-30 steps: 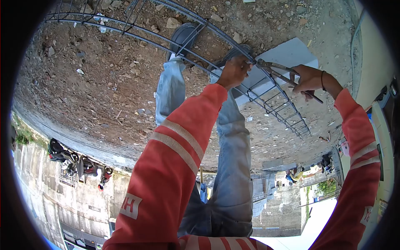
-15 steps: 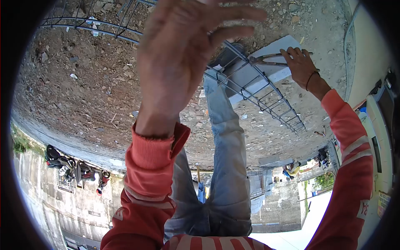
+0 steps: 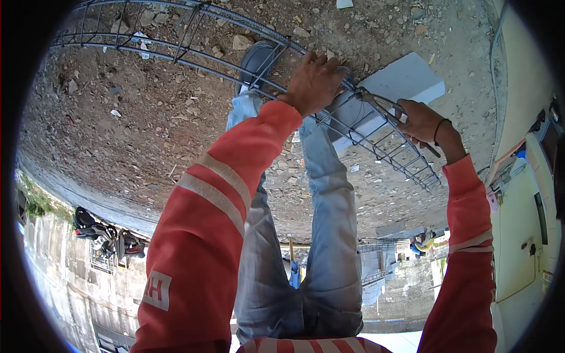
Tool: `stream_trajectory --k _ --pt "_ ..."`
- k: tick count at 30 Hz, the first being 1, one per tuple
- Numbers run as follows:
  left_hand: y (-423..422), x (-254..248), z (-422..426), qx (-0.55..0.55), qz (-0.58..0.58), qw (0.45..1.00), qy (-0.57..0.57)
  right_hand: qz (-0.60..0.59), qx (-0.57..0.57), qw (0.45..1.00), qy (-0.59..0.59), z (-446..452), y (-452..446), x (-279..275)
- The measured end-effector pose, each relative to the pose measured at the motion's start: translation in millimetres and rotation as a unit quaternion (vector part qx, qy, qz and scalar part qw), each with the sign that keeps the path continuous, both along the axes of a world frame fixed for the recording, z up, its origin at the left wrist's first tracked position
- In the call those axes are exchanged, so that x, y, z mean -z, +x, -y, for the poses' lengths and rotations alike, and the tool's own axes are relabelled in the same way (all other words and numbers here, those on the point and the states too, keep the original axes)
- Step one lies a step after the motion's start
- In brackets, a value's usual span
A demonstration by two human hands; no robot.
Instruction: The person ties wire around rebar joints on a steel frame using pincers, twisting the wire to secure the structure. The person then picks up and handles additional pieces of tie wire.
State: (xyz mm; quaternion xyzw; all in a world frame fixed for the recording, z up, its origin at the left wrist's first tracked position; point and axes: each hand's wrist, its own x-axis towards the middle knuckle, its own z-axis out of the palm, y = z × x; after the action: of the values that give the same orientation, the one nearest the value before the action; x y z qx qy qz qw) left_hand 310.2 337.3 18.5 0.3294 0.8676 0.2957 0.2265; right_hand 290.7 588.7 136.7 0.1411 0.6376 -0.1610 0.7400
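Note:
A long steel rebar cage [image 3: 220,69] of lengthwise bars and square stirrups runs across the view, over my feet. My left hand [image 3: 315,82] is closed over its bars near the middle; the fingertips are partly hidden. My right hand [image 3: 425,125] grips the handles of metal pincers [image 3: 381,102], whose jaws rest at a bar and stirrup crossing just right of my left hand. Whether wire sits in the jaws is too small to tell. A pale grey block [image 3: 403,88] lies on the ground under the cage.
Stony dirt ground [image 3: 135,135] with rubble and litter surrounds my legs [image 3: 326,194] and dark shoe [image 3: 257,62]. Parked motorbikes [image 3: 106,235] stand by a wall at the left. A building with a door [image 3: 518,253] is at the right.
My left hand has come down from a raised, spread position onto the cage. The pincers' handles have swung closer together and tilted downward in my right hand.

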Motion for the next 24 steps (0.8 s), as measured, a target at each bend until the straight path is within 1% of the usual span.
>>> stream_trajectory --k 1,3,5,7,8,9,10,11,12,13,15,18,19,20,21,23,24 --pt "-1 9 -2 -0.001 0.000 1.000 -0.002 -0.036 0.119 0.992 0.027 0 30 -2" --pt "-4 19 -6 0.023 0.030 0.998 -0.053 -0.161 0.214 0.960 0.076 23 105 -3" --pt "1 21 -5 0.018 0.037 0.998 -0.049 -0.285 0.210 0.929 0.111 47 168 16" --pt "-5 17 -7 0.017 0.036 0.998 -0.041 -0.262 0.287 0.910 0.144 68 168 13" --pt "-6 14 -7 0.018 0.051 0.998 -0.039 -0.287 0.247 0.917 0.124 64 173 17" --pt "-8 10 -6 0.018 0.067 0.997 -0.038 -0.288 0.250 0.916 0.123 61 162 11" --pt "-10 8 -6 0.020 0.066 0.997 -0.040 -0.177 0.354 0.913 0.098 57 137 -2" --pt "-11 7 -6 0.023 0.070 0.996 -0.048 -0.060 0.448 0.889 0.071 51 117 -13" --pt "-10 6 -7 0.025 0.076 0.995 -0.053 -0.014 0.463 0.885 0.046 37 106 -12" --pt "-7 7 -8 0.025 0.077 0.995 -0.053 0.014 0.434 0.900 0.035 24 89 -15" --pt "-5 12 -10 0.016 0.065 0.996 -0.061 0.042 0.439 0.896 0.052 26 72 -19" --pt "-7 12 -13 0.011 0.077 0.994 -0.071 -0.078 0.513 0.847 0.116 83 114 -17" --pt "-4 12 -13 0.010 0.078 0.995 -0.068 -0.164 0.505 0.836 0.138 104 145 -2" --pt "-4 14 -11 0.009 0.075 0.996 -0.053 -0.209 0.498 0.816 0.206 139 148 -3" --pt "-4 16 -7 0.008 0.070 0.997 -0.040 -0.269 0.502 0.792 0.219 163 163 8" --pt "-4 21 -6 0.017 0.072 0.997 -0.034 -0.378 0.502 0.735 0.255 187 207 57" --pt "-5 24 -4 0.028 0.078 0.996 -0.026 -0.380 0.503 0.734 0.252 187 198 52"
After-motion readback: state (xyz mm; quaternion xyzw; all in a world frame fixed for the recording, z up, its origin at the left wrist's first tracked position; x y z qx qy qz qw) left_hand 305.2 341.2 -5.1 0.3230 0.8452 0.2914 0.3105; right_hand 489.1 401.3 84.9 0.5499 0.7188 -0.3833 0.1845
